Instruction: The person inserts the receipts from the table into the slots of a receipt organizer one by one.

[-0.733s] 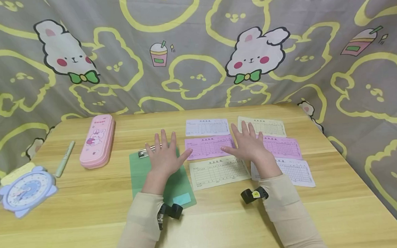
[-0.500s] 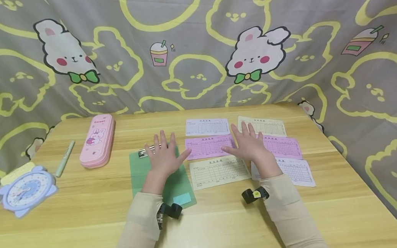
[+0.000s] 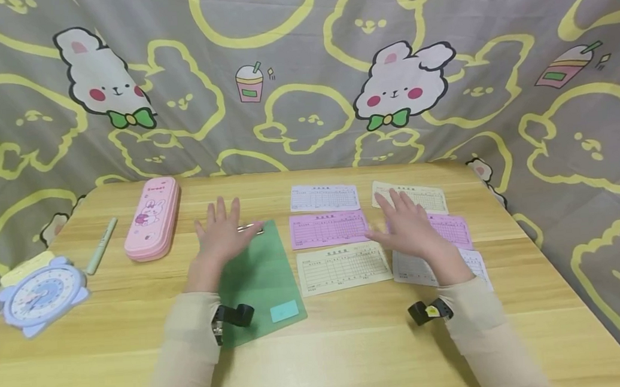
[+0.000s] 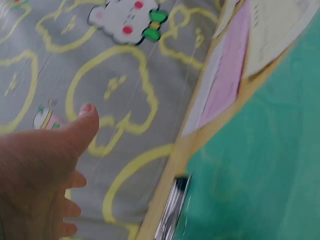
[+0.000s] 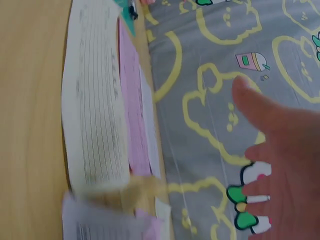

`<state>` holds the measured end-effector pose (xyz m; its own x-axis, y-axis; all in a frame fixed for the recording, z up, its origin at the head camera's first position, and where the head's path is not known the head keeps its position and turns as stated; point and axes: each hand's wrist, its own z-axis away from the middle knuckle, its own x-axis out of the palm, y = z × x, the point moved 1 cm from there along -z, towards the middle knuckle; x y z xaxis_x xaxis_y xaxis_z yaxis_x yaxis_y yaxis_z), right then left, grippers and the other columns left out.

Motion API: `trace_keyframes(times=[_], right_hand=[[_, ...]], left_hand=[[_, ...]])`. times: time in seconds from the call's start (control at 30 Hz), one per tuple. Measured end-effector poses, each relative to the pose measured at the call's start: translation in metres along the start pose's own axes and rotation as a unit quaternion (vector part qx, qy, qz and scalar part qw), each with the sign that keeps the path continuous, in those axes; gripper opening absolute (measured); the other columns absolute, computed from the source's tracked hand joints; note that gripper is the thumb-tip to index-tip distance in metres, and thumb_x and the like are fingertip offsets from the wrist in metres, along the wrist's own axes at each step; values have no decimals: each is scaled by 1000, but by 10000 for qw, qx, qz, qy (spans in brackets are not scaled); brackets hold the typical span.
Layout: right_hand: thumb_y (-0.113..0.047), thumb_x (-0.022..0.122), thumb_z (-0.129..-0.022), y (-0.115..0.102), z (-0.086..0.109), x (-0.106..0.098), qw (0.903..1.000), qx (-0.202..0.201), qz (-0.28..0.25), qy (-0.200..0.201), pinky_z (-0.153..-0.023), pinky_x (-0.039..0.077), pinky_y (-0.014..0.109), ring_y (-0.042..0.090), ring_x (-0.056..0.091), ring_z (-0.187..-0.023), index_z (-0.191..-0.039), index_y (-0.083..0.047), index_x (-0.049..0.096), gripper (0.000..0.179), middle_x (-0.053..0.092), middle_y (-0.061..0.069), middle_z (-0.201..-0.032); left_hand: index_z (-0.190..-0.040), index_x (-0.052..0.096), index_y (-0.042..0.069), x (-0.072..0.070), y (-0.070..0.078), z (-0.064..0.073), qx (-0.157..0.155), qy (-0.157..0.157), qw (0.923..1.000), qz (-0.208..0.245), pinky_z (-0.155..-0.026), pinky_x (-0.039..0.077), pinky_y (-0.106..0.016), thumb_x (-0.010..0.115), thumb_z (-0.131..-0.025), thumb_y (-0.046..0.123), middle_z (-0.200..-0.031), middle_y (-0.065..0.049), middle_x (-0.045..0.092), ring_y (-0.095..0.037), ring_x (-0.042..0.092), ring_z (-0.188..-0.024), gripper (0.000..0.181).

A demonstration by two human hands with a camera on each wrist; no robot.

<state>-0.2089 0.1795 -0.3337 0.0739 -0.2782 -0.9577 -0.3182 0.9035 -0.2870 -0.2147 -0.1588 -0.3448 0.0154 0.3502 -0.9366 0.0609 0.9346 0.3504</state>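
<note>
My left hand (image 3: pixel 221 235) is over the upper left part of a green clipboard (image 3: pixel 262 281), fingers spread and nothing held. Its thumb overlaps the metal clip (image 4: pixel 172 207), which the left wrist view shows just beyond the hand. On the right, my right hand (image 3: pixel 412 228) has its fingers extended over the right-hand column of paper form slips. That column has a cream slip (image 3: pixel 429 200), a pink slip (image 3: pixel 455 231) and a white slip (image 3: pixel 409 267), partly hidden by the hand. Beside it lie another white slip (image 3: pixel 325 198), pink slip (image 3: pixel 329 229) and cream slip (image 3: pixel 342 269).
A pink pencil case (image 3: pixel 152 219) lies at the back left, with a pale green pen (image 3: pixel 101 247) beside it. A blue toy clock (image 3: pixel 44 296) sits at the left edge, near a yellow piece (image 3: pixel 26 269). A patterned curtain (image 3: pixel 301 68) hangs behind the table.
My left hand has shifted left across the clipboard, uncovering more of its right side. My right hand has moved right over the slips. The slips and clipboard have stayed put.
</note>
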Motion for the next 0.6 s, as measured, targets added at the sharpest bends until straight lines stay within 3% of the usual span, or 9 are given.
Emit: trace_keyframes(times=[0.13, 0.3, 0.47, 0.6], right_hand=[[-51, 53, -78, 19, 14, -6, 9980, -285, -320, 463, -93, 5, 57, 39, 4, -124, -138, -7, 16, 83, 9, 24, -138], [-39, 61, -78, 48, 33, -5, 9902, -480, -836, 1008, -92, 13, 57, 40, 16, -122, -136, -5, 23, 77, 20, 24, -135], [-27, 66, -76, 77, 52, -3, 9798, -396, -1491, 1269, -90, 18, 58, 43, 23, -118, -132, -2, 31, 70, 28, 26, -131], [-25, 65, -78, 95, 66, 0, 9731, -49, -2037, 1071, -88, 18, 60, 46, 21, -117, -131, -2, 33, 66, 27, 27, -131]], left_hand=[[-138, 12, 5, -5, -23, -4, 73, 156, 9991, 392, -89, -2, -63, 35, -81, 62, -139, -24, 2, -41, 0, -124, 84], [-135, 20, 1, -1, -51, -7, 410, 403, 9946, 870, -92, 10, -59, 45, -82, 53, -136, -25, 18, -41, 16, -122, 79], [-134, 23, -2, 8, -69, -7, 731, 53, 9825, 1714, -94, 17, -52, 55, -82, 39, -131, -25, 29, -40, 25, -119, 73], [-131, 27, -6, 17, -76, -7, 990, -161, 9789, 1781, -93, 20, -51, 59, -81, 30, -125, -26, 37, -41, 30, -115, 69]])
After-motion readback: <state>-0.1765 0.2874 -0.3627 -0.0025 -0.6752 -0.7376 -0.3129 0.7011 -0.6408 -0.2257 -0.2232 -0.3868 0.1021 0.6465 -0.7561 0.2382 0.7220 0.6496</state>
